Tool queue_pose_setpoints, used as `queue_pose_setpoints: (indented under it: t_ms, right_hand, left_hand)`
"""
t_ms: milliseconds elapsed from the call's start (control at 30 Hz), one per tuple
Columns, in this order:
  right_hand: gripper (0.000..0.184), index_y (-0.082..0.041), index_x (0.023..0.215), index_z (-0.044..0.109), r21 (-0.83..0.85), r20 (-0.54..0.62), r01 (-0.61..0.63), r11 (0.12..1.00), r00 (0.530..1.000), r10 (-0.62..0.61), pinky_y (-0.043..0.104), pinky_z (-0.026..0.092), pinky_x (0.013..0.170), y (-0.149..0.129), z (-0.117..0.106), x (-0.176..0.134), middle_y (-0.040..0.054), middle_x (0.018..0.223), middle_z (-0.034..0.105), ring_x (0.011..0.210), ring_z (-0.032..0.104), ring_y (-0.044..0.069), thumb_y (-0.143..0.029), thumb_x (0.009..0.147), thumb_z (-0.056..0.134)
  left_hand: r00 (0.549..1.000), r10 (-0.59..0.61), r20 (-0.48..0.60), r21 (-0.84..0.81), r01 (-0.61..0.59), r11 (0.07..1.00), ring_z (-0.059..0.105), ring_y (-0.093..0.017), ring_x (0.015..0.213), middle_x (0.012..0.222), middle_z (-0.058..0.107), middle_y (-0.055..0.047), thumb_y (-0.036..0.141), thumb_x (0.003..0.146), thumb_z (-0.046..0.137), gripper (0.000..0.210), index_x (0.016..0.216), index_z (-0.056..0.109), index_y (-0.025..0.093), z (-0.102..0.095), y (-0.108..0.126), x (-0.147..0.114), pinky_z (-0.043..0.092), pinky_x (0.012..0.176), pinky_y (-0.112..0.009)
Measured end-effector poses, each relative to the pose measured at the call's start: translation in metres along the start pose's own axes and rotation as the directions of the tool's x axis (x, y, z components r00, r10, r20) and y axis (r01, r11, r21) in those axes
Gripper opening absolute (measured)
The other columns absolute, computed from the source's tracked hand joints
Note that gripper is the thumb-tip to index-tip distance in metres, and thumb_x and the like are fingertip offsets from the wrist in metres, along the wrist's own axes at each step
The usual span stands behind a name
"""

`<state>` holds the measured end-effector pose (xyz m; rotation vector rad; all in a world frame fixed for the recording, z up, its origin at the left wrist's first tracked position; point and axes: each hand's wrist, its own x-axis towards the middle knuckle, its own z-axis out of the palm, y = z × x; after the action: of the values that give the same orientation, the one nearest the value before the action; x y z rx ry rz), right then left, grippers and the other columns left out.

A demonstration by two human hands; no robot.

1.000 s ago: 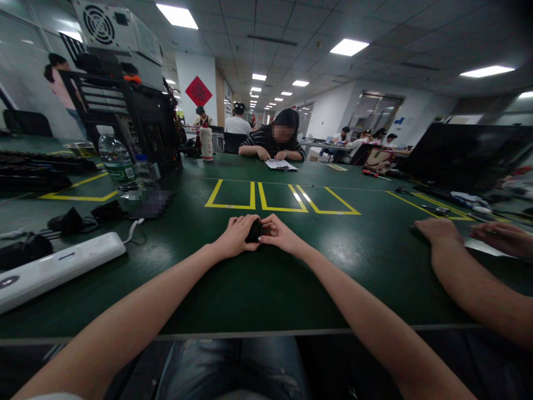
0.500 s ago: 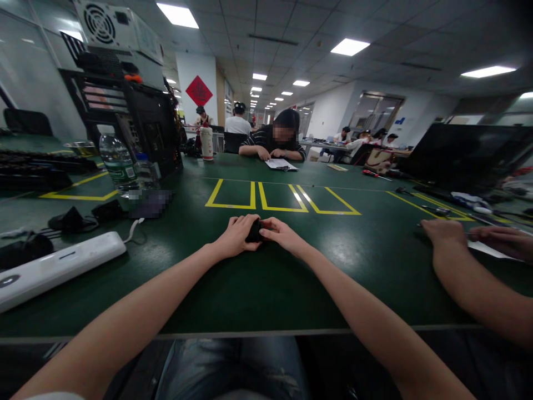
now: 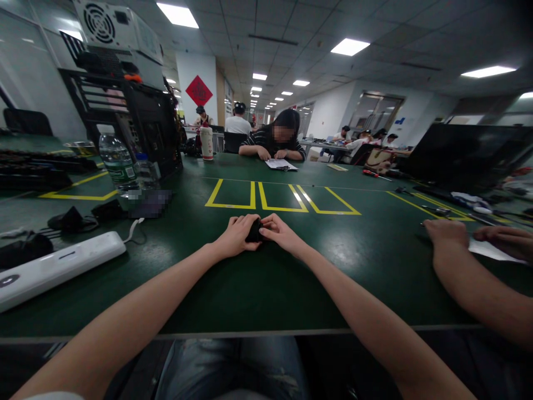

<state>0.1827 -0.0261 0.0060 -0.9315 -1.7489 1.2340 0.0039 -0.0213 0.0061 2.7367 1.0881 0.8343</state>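
A small black object (image 3: 254, 231) rests between my hands on the green tabletop (image 3: 258, 289); its kind is hard to tell because fingers cover much of it. My left hand (image 3: 236, 235) is wrapped round its left side and top. At its right side, the bent fingers of my right hand (image 3: 280, 233) pinch its edge, thumb toward me. Just beyond my hands, yellow tape outlines (image 3: 283, 210) mark the table.
To the left lie a white power strip (image 3: 62, 269), black adapters (image 3: 73, 220) and a water bottle (image 3: 117, 161) beside a black computer case (image 3: 152, 130). A neighbour's hands (image 3: 447, 233) work at the right near a monitor (image 3: 462, 158). Another person (image 3: 287, 130) sits opposite with a clipboard (image 3: 281, 164).
My right fingers have shifted slightly on the black object; my left hand keeps its hold. At the right, the neighbour's hands have moved a little.
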Motion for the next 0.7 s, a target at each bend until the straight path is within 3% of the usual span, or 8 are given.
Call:
queue_pose_setpoints:
  t_ms: [167, 367, 533, 700]
  right_hand:
    - [0.035, -0.021, 0.099, 0.046, 0.018, 0.009, -0.033, 0.999, 0.999, 0.033, 0.038, 0.042, 0.083, 0.0038, -0.0015, 0.0027, 0.0044, 0.099, 0.053, 0.096, 0.051, 0.017, -0.034, 0.069, 0.058]
    - [0.041, -0.021, 0.094, 0.043, 0.034, 0.088, 0.057, 0.998, 0.994, -0.060, 0.036, 0.041, 0.085, -0.0003, -0.0026, -0.0003, 0.0015, 0.093, 0.053, 0.093, 0.052, 0.015, -0.026, 0.061, 0.067]
    - [0.028, -0.021, 0.091, 0.045, 0.013, 0.029, 0.035, 0.999, 0.999, -0.035, 0.035, 0.043, 0.081, -0.0053, 0.0002, -0.0024, 0.0019, 0.092, 0.053, 0.090, 0.053, 0.015, -0.034, 0.070, 0.058]
    - [0.031, -0.021, 0.094, 0.045, 0.015, -0.003, -0.023, 1.000, 1.000, 0.023, 0.037, 0.043, 0.082, -0.0018, 0.0014, -0.0001, 0.0027, 0.094, 0.054, 0.091, 0.053, 0.016, -0.035, 0.070, 0.058]
  left_hand:
    - [1.000, 0.005, -0.002, 0.006, -0.005, 1.000, 0.045, -0.024, 0.101, 0.109, 0.047, -0.007, 0.035, 0.067, 0.058, 0.056, 0.114, 0.032, 0.020, 0.0006, 0.0001, 0.0003, 0.027, 0.088, -0.041]
    - [1.000, 0.012, -0.004, 0.017, -0.012, 1.000, 0.046, -0.024, 0.098, 0.107, 0.048, -0.006, 0.032, 0.065, 0.059, 0.056, 0.113, 0.032, 0.020, 0.0008, -0.0003, 0.0003, 0.028, 0.087, -0.039]
    - [1.000, 0.007, -0.008, 0.018, -0.007, 1.000, 0.045, -0.024, 0.100, 0.108, 0.048, -0.007, 0.034, 0.066, 0.059, 0.057, 0.113, 0.031, 0.020, 0.0011, -0.0003, 0.0007, 0.028, 0.087, -0.040]
    - [1.000, 0.008, 0.001, 0.009, -0.008, 1.000, 0.045, -0.025, 0.101, 0.109, 0.048, -0.007, 0.035, 0.067, 0.058, 0.057, 0.114, 0.031, 0.020, 0.0007, 0.0001, 0.0010, 0.027, 0.088, -0.040]
